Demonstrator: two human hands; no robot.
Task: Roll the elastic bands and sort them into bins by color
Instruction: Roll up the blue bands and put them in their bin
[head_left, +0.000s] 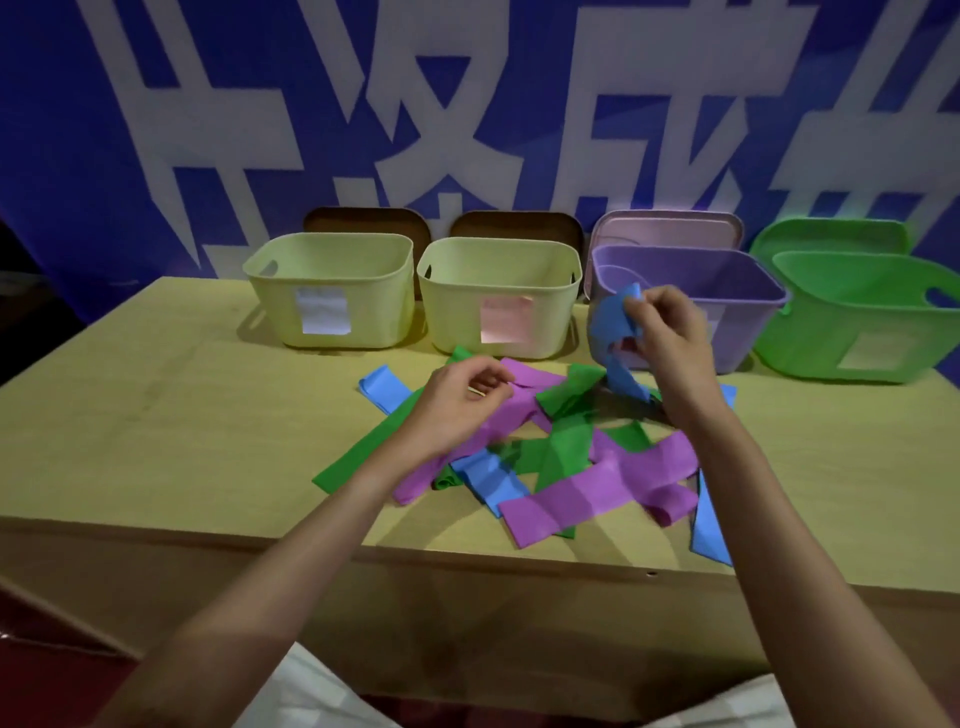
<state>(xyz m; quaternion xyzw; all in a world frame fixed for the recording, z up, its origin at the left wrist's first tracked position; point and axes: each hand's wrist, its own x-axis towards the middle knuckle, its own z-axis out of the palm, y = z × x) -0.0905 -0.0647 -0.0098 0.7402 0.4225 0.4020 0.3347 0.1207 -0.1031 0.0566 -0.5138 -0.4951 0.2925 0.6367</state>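
right hand (670, 332): fingers pinch blue band (615, 338), lifted before purple bin (727, 291) | left hand (462, 395): fingers loosely curled, holding nothing, over band pile (566, 467) on bench (182, 415)

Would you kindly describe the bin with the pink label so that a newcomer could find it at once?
Four bins stand in a row along the far edge of the wooden table, before a blue banner. Counting from the left, it is the second, a pale yellow bin beside the purple bin. Its twin, the leftmost yellow bin, bears a white label; this one's pink label sets it apart.
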